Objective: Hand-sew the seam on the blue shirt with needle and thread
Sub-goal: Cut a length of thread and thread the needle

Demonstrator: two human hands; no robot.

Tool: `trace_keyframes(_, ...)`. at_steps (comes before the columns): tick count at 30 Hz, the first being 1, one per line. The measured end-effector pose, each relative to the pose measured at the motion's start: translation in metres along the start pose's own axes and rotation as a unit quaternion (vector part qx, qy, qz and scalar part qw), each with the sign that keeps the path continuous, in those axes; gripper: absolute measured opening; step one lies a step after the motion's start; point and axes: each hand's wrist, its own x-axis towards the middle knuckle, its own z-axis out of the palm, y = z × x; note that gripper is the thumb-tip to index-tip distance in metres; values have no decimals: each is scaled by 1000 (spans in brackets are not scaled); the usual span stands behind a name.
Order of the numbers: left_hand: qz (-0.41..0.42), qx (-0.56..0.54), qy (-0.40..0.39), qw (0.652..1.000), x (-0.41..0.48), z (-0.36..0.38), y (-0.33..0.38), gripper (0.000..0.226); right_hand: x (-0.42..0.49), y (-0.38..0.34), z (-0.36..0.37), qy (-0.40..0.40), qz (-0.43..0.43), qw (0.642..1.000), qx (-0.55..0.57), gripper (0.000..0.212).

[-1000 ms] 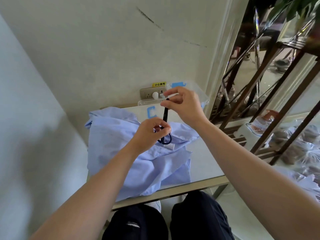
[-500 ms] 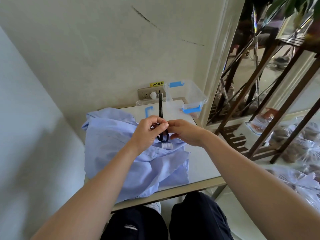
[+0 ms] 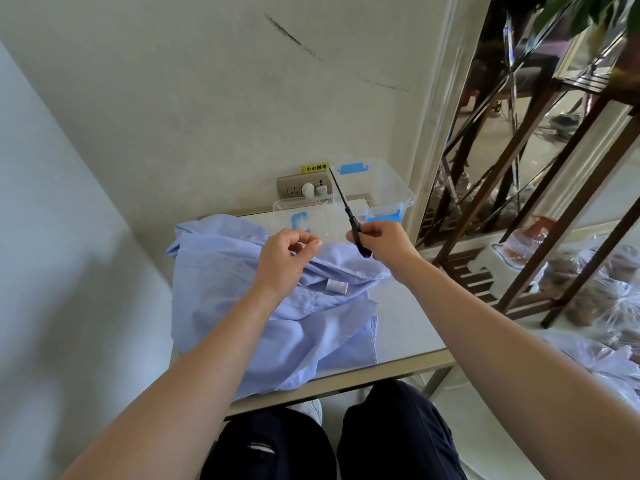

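A light blue shirt (image 3: 242, 306) lies crumpled on the white table (image 3: 405, 317). On its folds rests a small spool of white thread (image 3: 336, 286). Above the shirt hovers my left hand (image 3: 285, 263), fingers curled and thumb pinched against forefinger; what it pinches is too thin to see, likely the thread. To its right, my right hand (image 3: 386, 245) grips the handles of black scissors (image 3: 346, 209), whose closed blades point up and left. No needle shows.
A clear plastic box with blue latches (image 3: 398, 188) stands at the table's back right, its lid (image 3: 294, 206) lying beside it. A wall socket (image 3: 301, 188) sits behind. A metal shelf frame (image 3: 519, 216) stands to the right, and my knees are under the front edge.
The hands, together at the scissors half a second ago, have parted. My right hand now holds the scissors alone and has moved right; my left hand has let go of them.
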Motion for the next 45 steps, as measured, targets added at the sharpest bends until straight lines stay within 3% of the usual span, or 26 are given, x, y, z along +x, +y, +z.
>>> trace_keyframes(4,-9,-7,16,1000,-4,-6,2,10,-5,-2,3,-44,17,998,-30,36)
trace_keyframes(10,-22,-1,42,999,-5,-10,1,7,-18,-12,6,-107,66,984,127,28)
trace_keyframes(14,-33,15,68,997,-8,-11,1,8,-28,-9,-1,-168,75,970,157,28)
trace_keyframes(20,-50,27,79,995,-21,-10,2,8,-48,-4,6,-90,77,985,123,28)
trace_keyframes(24,-56,23,88,994,-31,-11,4,7,-64,3,9,-94,55,991,82,4)
trace_keyframes(27,-61,30,89,994,-39,-12,8,8,-74,6,8,-90,40,992,74,15)
trace_keyframes(31,-68,31,95,993,-47,-14,11,8,-89,-1,11,-119,50,984,124,3)
trace_keyframes(34,-71,31,100,992,-51,-15,15,6,-97,-7,10,-199,82,961,176,23)
trace_keyframes(37,-70,46,103,991,-54,-15,15,10,-104,-7,4,-314,123,926,167,67)
trace_keyframes(38,-69,43,107,991,-55,-15,16,12,-106,-6,1,-339,128,918,162,72)
trace_keyframes(45,-73,47,147,985,-60,-15,11,17,-121,-5,-21,-350,132,911,171,50)
